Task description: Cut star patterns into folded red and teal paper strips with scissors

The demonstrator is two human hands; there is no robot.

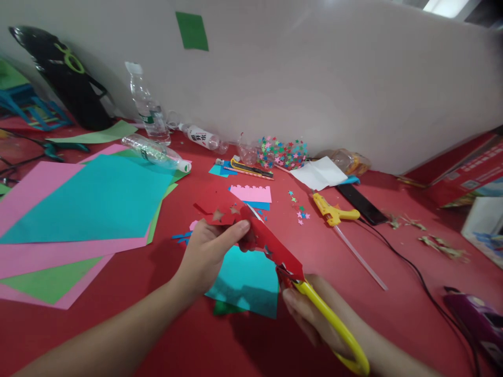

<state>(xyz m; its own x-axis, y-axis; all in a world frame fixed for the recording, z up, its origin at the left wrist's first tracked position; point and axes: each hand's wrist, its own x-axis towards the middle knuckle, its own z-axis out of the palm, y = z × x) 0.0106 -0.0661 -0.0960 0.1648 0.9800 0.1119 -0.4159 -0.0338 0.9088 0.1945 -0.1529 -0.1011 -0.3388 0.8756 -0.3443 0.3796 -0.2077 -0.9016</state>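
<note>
My left hand (208, 251) pinches a strip of red paper (251, 230) with star-shaped holes cut in it, holding it above the red table (353, 293). My right hand (318, 314) grips yellow-handled scissors (334, 324), whose blades meet the lower right end of the red strip. Under the strip lies a teal paper sheet (247, 283) on a green scrap.
A stack of large teal, pink and green sheets (78, 209) covers the left. Plastic bottles (149, 110) stand or lie along the white wall. A yellow glue gun (334, 212), a black phone (361, 204), small star cutouts (301, 212), a star-covered cup (283, 153) and a purple glue gun (475, 314) lie to the right.
</note>
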